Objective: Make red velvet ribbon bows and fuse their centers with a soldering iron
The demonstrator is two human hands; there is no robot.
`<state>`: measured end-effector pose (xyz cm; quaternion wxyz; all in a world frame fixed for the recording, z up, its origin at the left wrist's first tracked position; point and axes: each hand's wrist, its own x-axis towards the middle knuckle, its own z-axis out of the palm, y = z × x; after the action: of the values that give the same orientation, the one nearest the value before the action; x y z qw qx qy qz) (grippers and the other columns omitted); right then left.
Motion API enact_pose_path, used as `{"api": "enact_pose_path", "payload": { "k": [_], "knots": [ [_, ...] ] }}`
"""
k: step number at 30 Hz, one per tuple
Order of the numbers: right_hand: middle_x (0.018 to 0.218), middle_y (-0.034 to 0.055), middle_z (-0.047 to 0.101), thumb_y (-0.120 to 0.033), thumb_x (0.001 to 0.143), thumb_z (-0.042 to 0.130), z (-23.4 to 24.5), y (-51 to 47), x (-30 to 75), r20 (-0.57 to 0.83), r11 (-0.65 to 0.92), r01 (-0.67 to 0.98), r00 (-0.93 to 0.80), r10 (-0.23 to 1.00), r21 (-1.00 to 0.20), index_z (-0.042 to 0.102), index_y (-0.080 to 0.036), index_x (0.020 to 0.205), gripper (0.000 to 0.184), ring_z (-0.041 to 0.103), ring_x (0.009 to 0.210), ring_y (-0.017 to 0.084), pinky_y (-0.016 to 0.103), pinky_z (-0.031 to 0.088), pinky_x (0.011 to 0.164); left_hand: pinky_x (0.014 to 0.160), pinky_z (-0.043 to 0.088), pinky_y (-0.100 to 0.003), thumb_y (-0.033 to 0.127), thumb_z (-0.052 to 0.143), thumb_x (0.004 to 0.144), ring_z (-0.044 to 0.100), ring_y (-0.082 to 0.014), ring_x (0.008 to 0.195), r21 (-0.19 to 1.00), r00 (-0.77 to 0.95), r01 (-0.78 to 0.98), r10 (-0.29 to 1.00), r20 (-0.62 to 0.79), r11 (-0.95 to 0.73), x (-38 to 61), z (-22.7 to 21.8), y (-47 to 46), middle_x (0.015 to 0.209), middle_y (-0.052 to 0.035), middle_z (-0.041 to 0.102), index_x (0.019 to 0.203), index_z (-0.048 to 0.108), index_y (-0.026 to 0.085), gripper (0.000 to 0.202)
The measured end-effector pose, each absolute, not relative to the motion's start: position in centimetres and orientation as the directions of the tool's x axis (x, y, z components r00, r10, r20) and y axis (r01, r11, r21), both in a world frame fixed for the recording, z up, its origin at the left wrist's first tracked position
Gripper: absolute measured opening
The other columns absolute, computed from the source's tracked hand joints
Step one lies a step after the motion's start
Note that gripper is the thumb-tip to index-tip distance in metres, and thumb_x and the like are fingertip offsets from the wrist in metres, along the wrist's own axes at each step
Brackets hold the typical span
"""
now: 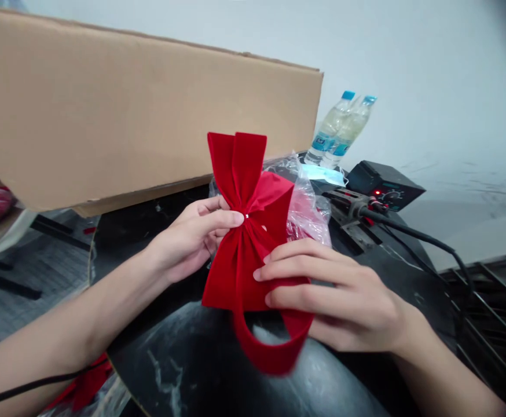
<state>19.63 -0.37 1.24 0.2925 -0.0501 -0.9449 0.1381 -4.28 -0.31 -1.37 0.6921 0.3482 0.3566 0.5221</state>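
Note:
A red velvet ribbon bow [253,255] is held up over the black marbled table, its folds gathered at a small shiny point in the centre. My left hand [201,231] pinches the bow beside that gathered middle, thumb on top. My right hand [340,289] grips the right side of the bow, fingers laid over the velvet and the thumb hidden behind it. From the lower part a loop of the same ribbon curves down below my right fingers. Clear plastic wrapping [311,214] with something red inside lies just behind the bow.
A large cardboard box [149,116] stands at the back left. Two water bottles [340,130], a blue face mask [322,174] and a black control box [385,185] with a red light and cable sit at the back right. A black wire rack [491,313] is at far right.

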Motion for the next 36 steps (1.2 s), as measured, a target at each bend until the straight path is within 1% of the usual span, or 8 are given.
{"api": "enact_pose_path", "payload": {
  "k": [6,9,12,15,18,23,28,36],
  "knots": [
    [0.140,0.0112,0.067,-0.018,0.082,0.085,2.2,1.4,22.4,0.058,0.573,0.113,-0.961,0.272,-0.812,0.076,-0.024,0.123,0.043,0.075,0.112,0.024,0.026,0.063,0.087,0.058,0.053,-0.019,0.015,0.084,0.073,0.070,-0.0115,0.064,0.868,0.066,-0.494,0.998,-0.023,0.053,-3.7,-2.0,-0.3,0.076,0.0012,0.073,0.075,0.062,0.016,0.022],
    [0.123,0.0088,0.077,-0.022,0.087,0.081,2.3,2.0,23.7,0.120,0.416,0.001,-0.957,0.264,-0.909,0.075,-0.027,0.125,0.039,0.080,0.088,0.020,0.019,0.061,0.058,0.066,0.060,-0.024,0.014,0.083,0.075,0.075,-0.0160,0.068,0.852,0.150,-0.508,0.987,-0.054,0.124,-3.2,-2.0,-0.6,0.077,-0.0008,0.075,0.077,0.060,0.016,0.023],
    [0.098,0.0036,0.079,-0.013,0.094,0.072,1.7,2.2,23.7,0.529,0.633,-0.053,-0.606,0.595,-0.772,0.076,-0.030,0.121,0.032,0.074,0.068,0.014,0.019,0.055,0.046,0.068,0.064,-0.032,0.014,0.079,0.078,0.078,-0.0214,0.068,0.820,0.259,-0.526,0.961,-0.097,0.225,-2.9,-1.6,-1.0,0.076,-0.0039,0.077,0.079,0.061,0.016,0.019],
    [0.109,0.0054,0.074,-0.009,0.083,0.081,0.8,2.1,22.7,0.757,0.875,0.241,-0.439,0.485,-0.421,0.075,-0.031,0.121,0.045,0.073,0.092,0.020,0.030,0.065,0.073,0.066,0.065,-0.034,0.015,0.078,0.078,0.078,-0.0240,0.067,0.808,0.333,-0.511,0.934,-0.128,0.293,-2.8,-1.4,-1.2,0.075,-0.0076,0.078,0.084,0.063,0.015,0.016],
    [0.120,0.0059,0.071,-0.014,0.088,0.078,0.2,1.8,21.6,0.731,0.927,0.341,-0.591,0.341,-0.156,0.072,-0.032,0.128,0.044,0.072,0.104,0.022,0.035,0.064,0.090,0.064,0.065,-0.034,0.015,0.078,0.079,0.078,-0.0245,0.066,0.803,0.395,-0.484,0.905,-0.156,0.349,-2.7,-1.5,-1.3,0.075,-0.0089,0.079,0.084,0.063,0.015,0.015],
    [0.112,0.0048,0.077,-0.014,0.094,0.070,0.1,0.9,21.3,0.690,0.954,0.285,-0.673,0.268,-0.093,0.074,-0.028,0.118,0.028,0.076,0.090,0.022,0.031,0.065,0.077,0.066,0.065,-0.031,0.014,0.082,0.076,0.078,-0.0227,0.065,0.780,0.441,-0.492,0.883,-0.160,0.387,-2.5,-1.9,-1.4,0.070,-0.0062,0.077,0.075,0.059,0.016,0.023],
    [0.130,0.0110,0.073,-0.015,0.105,0.049,-0.2,0.7,21.5,0.643,0.974,0.198,-0.762,0.082,0.110,0.071,-0.021,0.122,0.029,0.075,0.105,0.023,0.033,0.064,0.092,0.066,0.064,-0.025,0.012,0.080,0.081,0.077,-0.0169,0.064,0.780,0.451,-0.487,0.878,-0.160,0.393,-2.8,-2.1,-1.2,0.068,-0.0040,0.076,0.074,0.060,0.014,0.021],
    [0.118,0.0132,0.074,-0.007,0.102,0.053,0.3,0.3,20.9,0.640,0.968,0.252,-0.746,0.181,0.020,0.069,-0.011,0.122,0.026,0.072,0.108,0.019,0.024,0.058,0.097,0.065,0.065,-0.026,0.015,0.077,0.084,0.077,-0.0183,0.065,0.775,0.512,-0.461,0.843,-0.165,0.432,-3.1,-2.0,-1.0,0.071,-0.0094,0.078,0.075,0.057,0.015,0.022]
  ]
}}
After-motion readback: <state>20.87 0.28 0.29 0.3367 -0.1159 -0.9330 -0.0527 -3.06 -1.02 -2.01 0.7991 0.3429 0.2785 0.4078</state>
